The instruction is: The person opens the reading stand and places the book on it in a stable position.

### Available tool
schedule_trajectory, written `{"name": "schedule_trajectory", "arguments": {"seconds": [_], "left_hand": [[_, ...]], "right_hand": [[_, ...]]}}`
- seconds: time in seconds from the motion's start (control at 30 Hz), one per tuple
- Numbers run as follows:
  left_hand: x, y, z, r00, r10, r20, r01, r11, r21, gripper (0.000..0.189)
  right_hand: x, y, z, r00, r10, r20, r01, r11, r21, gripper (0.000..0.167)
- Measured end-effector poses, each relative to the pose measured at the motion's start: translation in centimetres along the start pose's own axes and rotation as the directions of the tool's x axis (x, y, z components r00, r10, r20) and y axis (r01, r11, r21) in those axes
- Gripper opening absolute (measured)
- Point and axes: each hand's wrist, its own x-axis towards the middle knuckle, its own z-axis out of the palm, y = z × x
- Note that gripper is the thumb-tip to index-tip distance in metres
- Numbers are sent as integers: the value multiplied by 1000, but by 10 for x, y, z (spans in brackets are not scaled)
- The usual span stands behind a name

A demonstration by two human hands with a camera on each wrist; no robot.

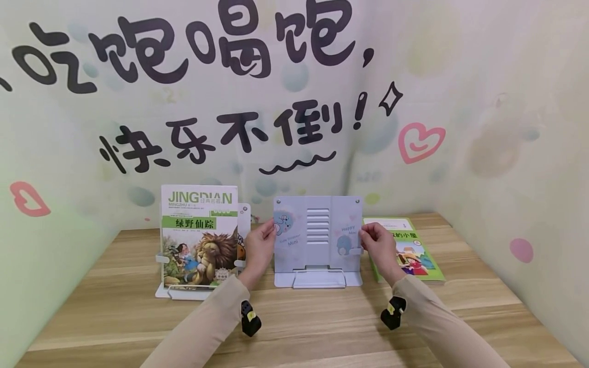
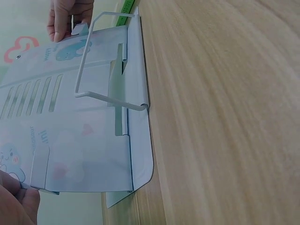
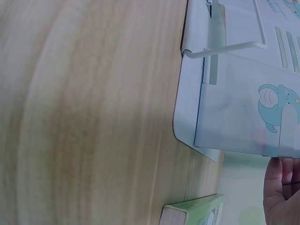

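Note:
A pale blue metal book stand (image 1: pixel 317 235) with cartoon prints and a slotted middle stands upright on the table, its back plate raised above the base. My left hand (image 1: pixel 261 248) pinches the plate's left edge. At the opposite edge, my right hand (image 1: pixel 379 248) holds on with thumb and fingers, just above a small page clip. In the left wrist view, the wire front support (image 2: pixel 84 70) sticks out from the base. The right wrist view shows my right hand (image 3: pixel 283 192) at the plate's edge beside a clip (image 3: pixel 288 131).
To the left, a second white book stand (image 1: pixel 162 292) carries an upright book (image 1: pixel 200 204) with a lion on its cover. A green-edged book (image 1: pixel 425 258) lies on the wooden table (image 1: pixel 322 327) at right, partly behind my right hand. A printed cloth (image 1: pixel 460 76) hangs behind.

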Motion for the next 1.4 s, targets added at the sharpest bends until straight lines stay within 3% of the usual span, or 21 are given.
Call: {"name": "schedule_trajectory", "arguments": {"seconds": [0.83, 1.1, 1.3, 1.4], "left_hand": [[0, -2, -4, 1000, -14, -14, 15, 1000, 23, 28], [-2, -1, -7, 999, -44, -9, 44, 999, 21, 32], [-8, 14, -8, 999, 24, -38, -26, 997, -77, 37], [-22, 26, -1, 997, 78, -19, -80, 989, -128, 38]], "right_hand": [[4, -2, 3, 1000, 6, 30, -7, 1000, 21, 19], [3, -2, -4, 994, 12, 112, -16, 999, 41, 22], [5, 4, -26, 995, -11, 97, 3, 997, 76, 28], [5, 12, -44, 998, -25, 62, 21, 997, 71, 30]]}}
